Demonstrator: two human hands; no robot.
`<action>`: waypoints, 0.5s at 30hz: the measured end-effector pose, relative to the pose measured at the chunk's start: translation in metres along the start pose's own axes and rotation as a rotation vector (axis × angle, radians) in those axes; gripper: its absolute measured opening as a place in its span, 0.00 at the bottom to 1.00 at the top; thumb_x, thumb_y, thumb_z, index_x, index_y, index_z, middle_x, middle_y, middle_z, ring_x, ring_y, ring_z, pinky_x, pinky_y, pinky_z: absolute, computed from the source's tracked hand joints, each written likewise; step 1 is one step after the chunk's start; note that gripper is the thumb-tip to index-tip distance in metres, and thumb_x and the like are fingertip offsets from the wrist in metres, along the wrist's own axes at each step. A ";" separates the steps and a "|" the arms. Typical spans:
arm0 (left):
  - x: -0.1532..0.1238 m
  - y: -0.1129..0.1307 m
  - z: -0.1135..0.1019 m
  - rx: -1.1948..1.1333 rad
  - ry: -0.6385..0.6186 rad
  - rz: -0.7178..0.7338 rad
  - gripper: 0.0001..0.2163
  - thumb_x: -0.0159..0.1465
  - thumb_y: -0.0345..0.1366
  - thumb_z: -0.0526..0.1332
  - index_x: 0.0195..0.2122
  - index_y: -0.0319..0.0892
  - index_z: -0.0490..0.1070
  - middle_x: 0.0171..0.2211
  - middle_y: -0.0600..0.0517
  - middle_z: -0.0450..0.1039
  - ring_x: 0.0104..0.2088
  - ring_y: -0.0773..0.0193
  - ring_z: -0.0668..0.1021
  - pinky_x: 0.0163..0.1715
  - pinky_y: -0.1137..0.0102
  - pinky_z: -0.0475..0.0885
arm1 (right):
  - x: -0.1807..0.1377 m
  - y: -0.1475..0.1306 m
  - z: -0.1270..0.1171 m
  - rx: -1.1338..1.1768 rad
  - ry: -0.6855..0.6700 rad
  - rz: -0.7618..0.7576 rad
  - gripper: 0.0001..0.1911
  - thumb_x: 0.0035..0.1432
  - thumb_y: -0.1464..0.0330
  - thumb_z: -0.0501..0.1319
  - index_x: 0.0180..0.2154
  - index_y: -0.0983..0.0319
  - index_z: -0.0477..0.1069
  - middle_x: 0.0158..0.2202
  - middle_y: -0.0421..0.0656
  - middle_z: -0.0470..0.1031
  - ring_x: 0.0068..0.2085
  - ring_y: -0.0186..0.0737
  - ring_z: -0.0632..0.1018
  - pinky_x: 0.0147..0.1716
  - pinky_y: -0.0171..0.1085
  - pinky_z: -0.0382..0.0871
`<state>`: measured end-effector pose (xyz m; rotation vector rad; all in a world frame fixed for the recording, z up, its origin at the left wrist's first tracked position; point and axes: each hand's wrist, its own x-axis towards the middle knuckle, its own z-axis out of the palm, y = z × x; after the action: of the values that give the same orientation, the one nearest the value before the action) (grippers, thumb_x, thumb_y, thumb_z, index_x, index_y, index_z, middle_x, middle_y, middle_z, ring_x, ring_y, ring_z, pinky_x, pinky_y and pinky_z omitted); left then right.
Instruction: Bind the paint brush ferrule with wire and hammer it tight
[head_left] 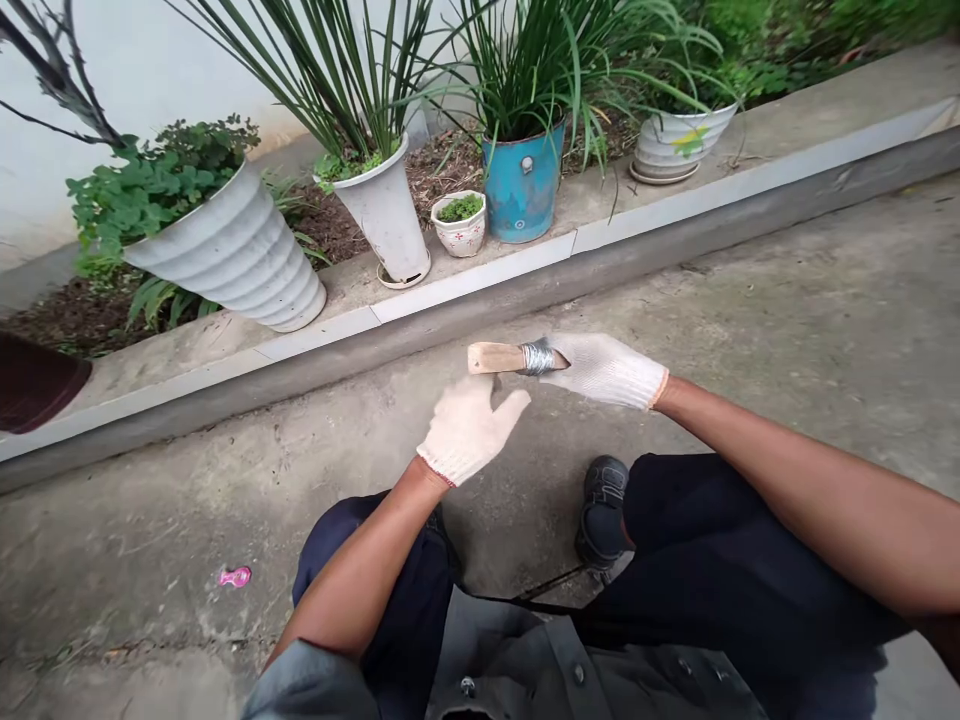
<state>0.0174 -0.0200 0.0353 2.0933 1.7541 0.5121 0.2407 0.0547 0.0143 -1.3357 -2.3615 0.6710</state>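
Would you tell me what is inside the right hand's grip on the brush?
The right hand closes on the brush: its wooden handle and silver metal band show, but anything past it is covered by the white knit glove.

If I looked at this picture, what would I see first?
You'd probably spot the white-gloved right hand in the middle, gripping a wooden brush, with the open left hand beside it. Above them, on a concrete ledge, a bright blue pot stands out near a big white pot.
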 end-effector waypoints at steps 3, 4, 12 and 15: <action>-0.002 -0.005 -0.014 -0.079 0.278 -0.033 0.25 0.63 0.48 0.68 0.58 0.43 0.71 0.56 0.41 0.75 0.56 0.47 0.77 0.58 0.55 0.69 | 0.000 -0.001 -0.005 0.004 0.020 -0.002 0.13 0.62 0.58 0.59 0.40 0.59 0.77 0.38 0.43 0.81 0.39 0.44 0.79 0.36 0.37 0.67; -0.003 -0.006 -0.019 -0.121 0.357 -0.020 0.26 0.62 0.46 0.68 0.60 0.43 0.70 0.57 0.42 0.74 0.57 0.49 0.76 0.60 0.55 0.68 | 0.000 -0.002 -0.006 0.008 0.025 0.006 0.13 0.63 0.58 0.59 0.40 0.59 0.77 0.38 0.42 0.81 0.40 0.44 0.80 0.36 0.37 0.67; -0.013 0.007 -0.043 -0.534 0.326 -0.063 0.08 0.63 0.37 0.65 0.42 0.43 0.77 0.41 0.51 0.80 0.41 0.63 0.79 0.44 0.68 0.74 | 0.000 0.003 -0.003 -0.026 0.054 -0.028 0.14 0.64 0.58 0.59 0.44 0.57 0.78 0.42 0.43 0.82 0.43 0.45 0.81 0.40 0.38 0.70; -0.010 0.008 -0.048 -0.619 0.264 -0.133 0.08 0.60 0.37 0.67 0.40 0.42 0.76 0.38 0.52 0.79 0.38 0.64 0.78 0.39 0.70 0.73 | 0.000 0.008 0.000 -0.070 0.063 -0.049 0.13 0.64 0.62 0.59 0.46 0.56 0.78 0.46 0.43 0.82 0.46 0.46 0.81 0.43 0.40 0.70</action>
<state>-0.0010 -0.0293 0.0801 1.5179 1.5757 1.1612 0.2461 0.0584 0.0097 -1.3041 -2.3791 0.5288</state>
